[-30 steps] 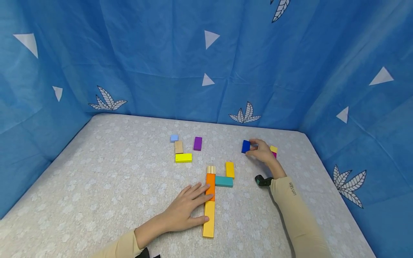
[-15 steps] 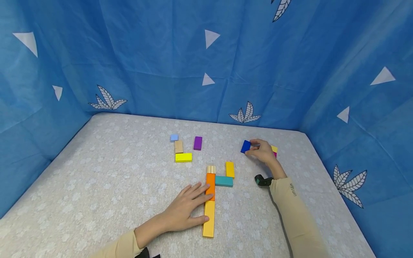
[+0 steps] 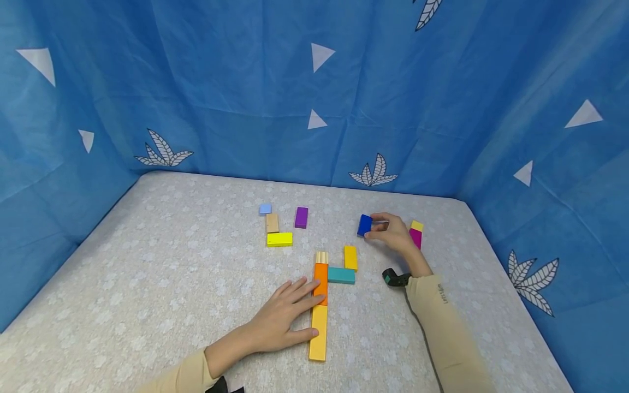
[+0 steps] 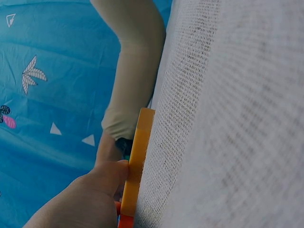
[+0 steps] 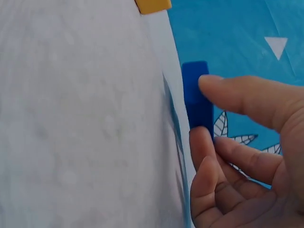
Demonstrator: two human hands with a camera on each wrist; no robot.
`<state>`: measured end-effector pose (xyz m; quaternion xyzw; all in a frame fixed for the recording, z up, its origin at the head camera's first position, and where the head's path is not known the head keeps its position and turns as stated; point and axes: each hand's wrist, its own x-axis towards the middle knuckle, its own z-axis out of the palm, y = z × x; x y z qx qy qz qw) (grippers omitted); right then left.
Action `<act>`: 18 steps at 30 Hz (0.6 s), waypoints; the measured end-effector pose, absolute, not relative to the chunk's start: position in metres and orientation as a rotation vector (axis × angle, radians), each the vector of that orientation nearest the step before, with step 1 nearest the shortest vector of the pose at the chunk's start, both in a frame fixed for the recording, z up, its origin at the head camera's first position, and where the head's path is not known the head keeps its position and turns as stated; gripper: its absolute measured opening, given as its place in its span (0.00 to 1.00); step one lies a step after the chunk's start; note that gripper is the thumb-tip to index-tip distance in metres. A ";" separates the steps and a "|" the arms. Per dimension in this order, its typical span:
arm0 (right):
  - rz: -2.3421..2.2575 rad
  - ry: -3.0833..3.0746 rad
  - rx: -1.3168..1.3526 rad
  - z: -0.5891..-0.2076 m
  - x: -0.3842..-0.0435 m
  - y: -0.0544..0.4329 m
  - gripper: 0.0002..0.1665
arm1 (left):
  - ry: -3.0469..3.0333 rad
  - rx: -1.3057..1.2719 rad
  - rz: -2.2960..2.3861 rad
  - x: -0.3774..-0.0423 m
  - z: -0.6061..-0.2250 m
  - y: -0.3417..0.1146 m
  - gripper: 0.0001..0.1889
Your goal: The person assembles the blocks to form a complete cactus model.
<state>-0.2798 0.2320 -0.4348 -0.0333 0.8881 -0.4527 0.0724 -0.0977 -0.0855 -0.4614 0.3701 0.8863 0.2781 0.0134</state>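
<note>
My right hand (image 3: 393, 233) pinches a dark blue block (image 3: 365, 225) between thumb and fingers at the back right; the right wrist view shows the same blue block (image 5: 198, 97) against the thumb. My left hand (image 3: 282, 322) lies with spread, straight fingers on a straight row of blocks. Two of its fingertips rest on the orange block (image 3: 321, 273), and the thumb touches the amber block (image 3: 318, 349) nearer me. A small ridged, pale wooden block (image 3: 321, 257) caps the row's far end. Against the row's right side lies a teal block (image 3: 341, 275), with a yellow-orange block (image 3: 350, 258) behind it.
Left of centre are a light blue block (image 3: 265, 209), a tan block (image 3: 272, 223), a bright yellow block (image 3: 279, 239) and a purple block (image 3: 301, 218). A magenta block (image 3: 415, 237) with a small yellow block (image 3: 417, 226) lies beyond my right wrist. Blue curtain (image 3: 245, 109) surrounds the table.
My right hand has carried the blue block a little to the left, uncovering more of the magenta block. My left hand stays in place on the row.
</note>
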 end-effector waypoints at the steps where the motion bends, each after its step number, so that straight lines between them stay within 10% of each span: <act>1: -1.360 2.668 -0.111 -0.435 -0.279 0.230 0.38 | 2.760 1.151 0.866 -0.098 -0.461 -0.086 0.34; 18: -1.273 2.629 -0.263 -0.430 -0.269 0.205 0.35 | 2.754 1.140 0.861 -0.097 -0.461 -0.085 0.35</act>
